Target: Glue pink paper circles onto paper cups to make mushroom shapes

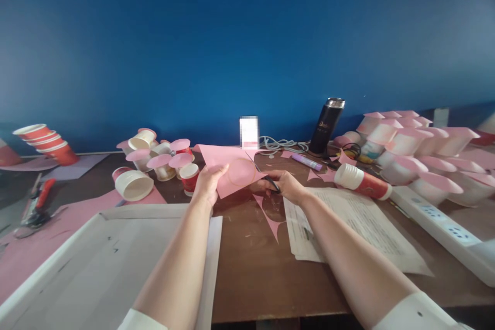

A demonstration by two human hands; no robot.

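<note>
My left hand (209,185) grips the left edge of a sheet of pink paper (235,165), thumb on top, holding it above the table. A circle is drawn in a thin yellowish line on the sheet. My right hand (284,185) is closed round the dark handles of a pair of scissors (274,184). Their blades lie at the right edge of the paper, beside the drawn circle; how far apart they are I cannot tell. Below, a pointed pink paper scrap (270,221) rests on the brown table (251,273).
Paper cups with pink discs (160,161) stand left of centre; more pink-topped cups (413,149) crowd the right. A black flask (327,126), stacked cups (363,181), printed sheets (356,221) and a power strip (444,227) lie rightward. A white tray (96,263) fills the left front.
</note>
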